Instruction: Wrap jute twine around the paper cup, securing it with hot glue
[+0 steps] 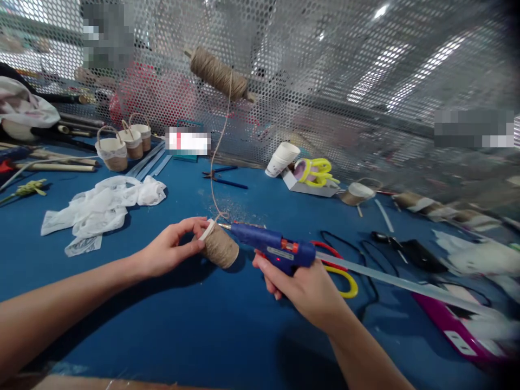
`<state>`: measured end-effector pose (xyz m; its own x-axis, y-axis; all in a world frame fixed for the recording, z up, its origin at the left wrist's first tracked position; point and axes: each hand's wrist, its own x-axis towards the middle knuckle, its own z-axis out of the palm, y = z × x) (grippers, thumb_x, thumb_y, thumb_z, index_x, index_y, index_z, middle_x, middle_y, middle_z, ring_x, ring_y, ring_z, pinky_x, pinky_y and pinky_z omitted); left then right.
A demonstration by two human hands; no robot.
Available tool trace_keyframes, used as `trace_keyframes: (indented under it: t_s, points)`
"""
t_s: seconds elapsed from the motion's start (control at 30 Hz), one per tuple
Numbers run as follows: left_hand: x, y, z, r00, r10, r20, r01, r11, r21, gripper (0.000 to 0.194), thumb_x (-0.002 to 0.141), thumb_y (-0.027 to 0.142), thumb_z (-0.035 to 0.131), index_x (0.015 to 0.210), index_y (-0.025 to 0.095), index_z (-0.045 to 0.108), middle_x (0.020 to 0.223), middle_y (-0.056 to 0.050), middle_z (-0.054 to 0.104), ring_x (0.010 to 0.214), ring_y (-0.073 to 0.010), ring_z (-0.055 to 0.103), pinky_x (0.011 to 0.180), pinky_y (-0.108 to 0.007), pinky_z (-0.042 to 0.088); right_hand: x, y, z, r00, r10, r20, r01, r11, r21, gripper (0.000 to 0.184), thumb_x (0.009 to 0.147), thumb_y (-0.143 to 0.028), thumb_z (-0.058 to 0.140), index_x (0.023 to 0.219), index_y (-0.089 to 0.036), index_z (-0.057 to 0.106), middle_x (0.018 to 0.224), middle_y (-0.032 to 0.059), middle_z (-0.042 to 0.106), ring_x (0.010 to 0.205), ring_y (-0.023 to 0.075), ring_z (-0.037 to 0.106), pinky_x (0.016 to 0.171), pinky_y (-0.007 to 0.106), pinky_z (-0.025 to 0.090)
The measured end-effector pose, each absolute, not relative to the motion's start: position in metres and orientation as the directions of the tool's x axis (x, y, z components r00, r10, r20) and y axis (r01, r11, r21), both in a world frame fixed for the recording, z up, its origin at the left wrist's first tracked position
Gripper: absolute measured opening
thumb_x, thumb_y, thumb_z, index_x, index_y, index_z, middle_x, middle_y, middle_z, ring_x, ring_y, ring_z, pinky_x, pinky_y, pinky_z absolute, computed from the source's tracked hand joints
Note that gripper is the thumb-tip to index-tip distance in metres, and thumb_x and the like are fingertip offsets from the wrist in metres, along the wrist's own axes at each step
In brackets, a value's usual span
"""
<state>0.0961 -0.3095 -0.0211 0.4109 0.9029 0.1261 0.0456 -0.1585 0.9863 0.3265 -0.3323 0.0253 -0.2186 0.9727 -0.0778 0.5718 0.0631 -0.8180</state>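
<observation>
Twine-wrapped cup tilted above blue table, rim pinched between thumb and fingers of left hand. Right hand closed around glue gun, nozzle at cup rim. Twine runs from cup rim up to spool on mesh. Pliers lie beyond cup; white lace left.
</observation>
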Motion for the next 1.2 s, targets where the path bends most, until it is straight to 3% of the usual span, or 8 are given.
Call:
trace_keyframes:
  t_s: [0.2,0.4,0.63,0.9,1.07,1.2]
  points:
    - [0.095,-0.312,-0.018,0.423,0.884,0.198,0.106,-0.265,0.958,0.012,0.084,0.026,0.05,0.076,0.017,0.047,0.123,-0.011,0.051,0.124,-0.0251,0.037,0.103,-0.042,0.027,0.339,-0.34,0.015,-0.35,0.928,0.129,0.703,0.351,-0.618,0.025,0.079,-0.034,0.051,0.061,-0.021,0.062,0.043,-0.0013,0.054,0.038,0.0126,0.052,0.04,0.024,0.045]
    - [0.095,-0.313,-0.017,0.456,0.851,0.262,0.161,-0.368,0.916,0.009,0.085,0.022,0.047,0.077,0.018,0.047,0.115,-0.009,0.055,0.127,-0.0225,0.033,0.105,-0.042,0.025,0.34,-0.344,0.019,-0.504,0.812,0.295,0.705,0.584,-0.403,0.021,0.08,-0.027,0.047,0.075,-0.024,0.067,0.048,-0.0008,0.056,0.045,0.0144,0.055,0.048,0.027,0.046]
    - [0.095,-0.313,-0.017,0.463,0.842,0.276,0.172,-0.391,0.904,0.009,0.086,0.021,0.046,0.077,0.018,0.046,0.118,-0.01,0.055,0.128,-0.0224,0.032,0.105,-0.045,0.025,0.329,-0.349,0.023,-0.409,0.877,0.253,0.724,0.481,-0.494,0.011,0.08,-0.025,0.051,0.07,-0.021,0.052,0.054,-0.0031,0.054,0.045,0.0108,0.05,0.046,0.022,0.044]
    - [0.094,-0.313,-0.018,0.462,0.844,0.272,0.161,-0.382,0.91,0.009,0.086,0.024,0.047,0.078,0.019,0.047,0.122,-0.009,0.052,0.129,-0.0239,0.031,0.106,-0.047,0.025,0.327,-0.351,0.024,-0.445,0.866,0.227,0.701,0.495,-0.513,0.007,0.081,-0.021,0.049,0.074,-0.021,0.051,0.061,-0.0034,0.053,0.052,0.0107,0.05,0.051,0.023,0.043]
    - [0.094,-0.313,-0.018,0.479,0.836,0.268,0.167,-0.387,0.907,0.011,0.086,0.024,0.046,0.077,0.019,0.047,0.123,-0.008,0.052,0.129,-0.024,0.031,0.106,-0.047,0.024,0.328,-0.352,0.023,-0.393,0.873,0.291,0.716,0.488,-0.499,0.002,0.079,-0.021,0.051,0.078,-0.022,0.052,0.063,-0.0032,0.056,0.055,0.0117,0.054,0.055,0.024,0.043]
    - [0.093,-0.312,-0.018,0.498,0.823,0.271,0.177,-0.403,0.898,0.009,0.087,0.022,0.045,0.079,0.019,0.046,0.124,-0.009,0.052,0.129,-0.0232,0.03,0.106,-0.047,0.025,0.327,-0.352,0.025,-0.435,0.87,0.232,0.724,0.491,-0.484,0.008,0.081,-0.02,0.048,0.073,-0.022,0.051,0.061,-0.0031,0.054,0.052,0.0117,0.051,0.052,0.024,0.042]
